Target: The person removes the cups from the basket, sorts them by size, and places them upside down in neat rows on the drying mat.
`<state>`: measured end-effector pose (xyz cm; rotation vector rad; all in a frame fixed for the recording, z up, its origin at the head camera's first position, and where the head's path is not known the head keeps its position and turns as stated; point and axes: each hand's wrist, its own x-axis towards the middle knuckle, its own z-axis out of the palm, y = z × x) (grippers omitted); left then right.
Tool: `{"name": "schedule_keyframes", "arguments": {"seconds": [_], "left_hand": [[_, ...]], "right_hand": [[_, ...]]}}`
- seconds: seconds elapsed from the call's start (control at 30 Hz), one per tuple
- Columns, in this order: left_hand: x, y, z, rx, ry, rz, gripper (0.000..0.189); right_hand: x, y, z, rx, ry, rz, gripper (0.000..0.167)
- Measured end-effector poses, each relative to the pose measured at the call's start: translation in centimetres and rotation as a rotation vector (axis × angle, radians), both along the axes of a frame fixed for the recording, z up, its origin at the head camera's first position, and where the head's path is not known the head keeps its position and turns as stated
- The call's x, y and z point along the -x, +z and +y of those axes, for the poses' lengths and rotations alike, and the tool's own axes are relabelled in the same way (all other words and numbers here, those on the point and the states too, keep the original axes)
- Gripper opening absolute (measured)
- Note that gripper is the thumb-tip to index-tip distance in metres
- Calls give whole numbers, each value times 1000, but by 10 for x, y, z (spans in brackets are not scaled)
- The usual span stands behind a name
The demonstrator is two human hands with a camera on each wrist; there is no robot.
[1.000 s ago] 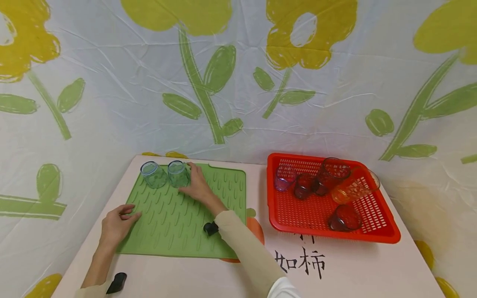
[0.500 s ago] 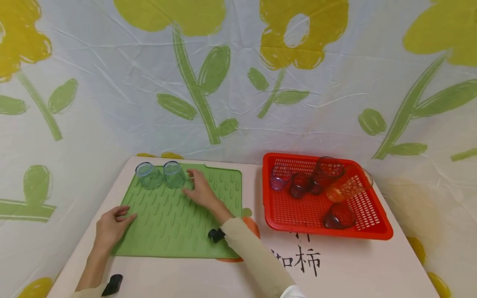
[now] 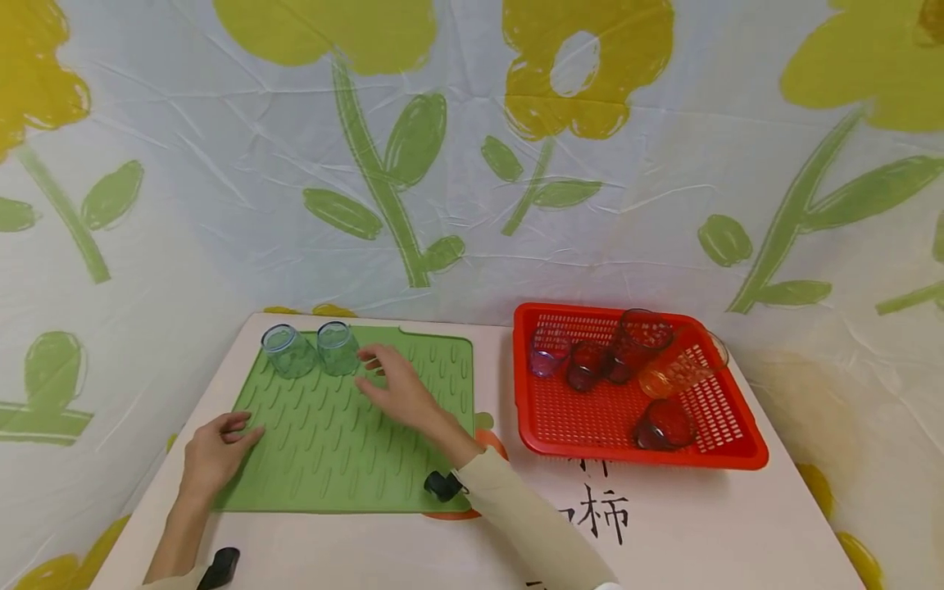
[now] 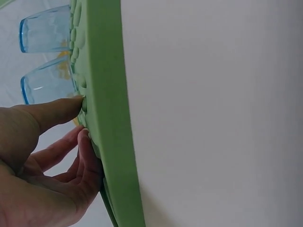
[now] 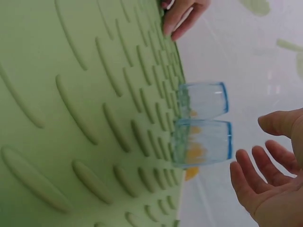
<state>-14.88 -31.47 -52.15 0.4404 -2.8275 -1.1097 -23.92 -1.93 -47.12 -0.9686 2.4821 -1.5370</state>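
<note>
Two light-blue drinking glasses, the left glass [image 3: 289,354] and the right glass [image 3: 338,352], stand side by side at the back left of a ridged green drying mat [image 3: 317,459]. My right hand [image 3: 398,389] hovers just right of the right glass, fingers loosely bent and holding nothing. In the right wrist view a gap shows between that hand [image 5: 272,177] and the glass [image 5: 203,142]. My left hand [image 3: 214,455] is at the mat's left edge. Its thumb and fingertips touch the mat there, relaxed, as the left wrist view shows.
Right of the mat, a red plastic basket [image 3: 568,422] holds several glasses, among them a purple glass [image 3: 550,352], an amber glass [image 3: 674,375] and a dark red glass [image 3: 664,426]. A flowered cloth [image 3: 627,213] hangs behind the table.
My right hand has let go of the right glass and drawn back slightly from it toward me. The left hand stays at the mat's edge. The head view has shifted a little to the right.
</note>
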Motion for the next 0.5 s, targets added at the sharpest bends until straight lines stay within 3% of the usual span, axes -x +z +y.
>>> {"name": "schedule_keyframes", "arguments": {"seconds": [0.5], "left_hand": [[-2, 7, 9, -66, 46, -53, 51]], "right_hand": [[-20, 34, 45, 33, -9, 84, 30]]}}
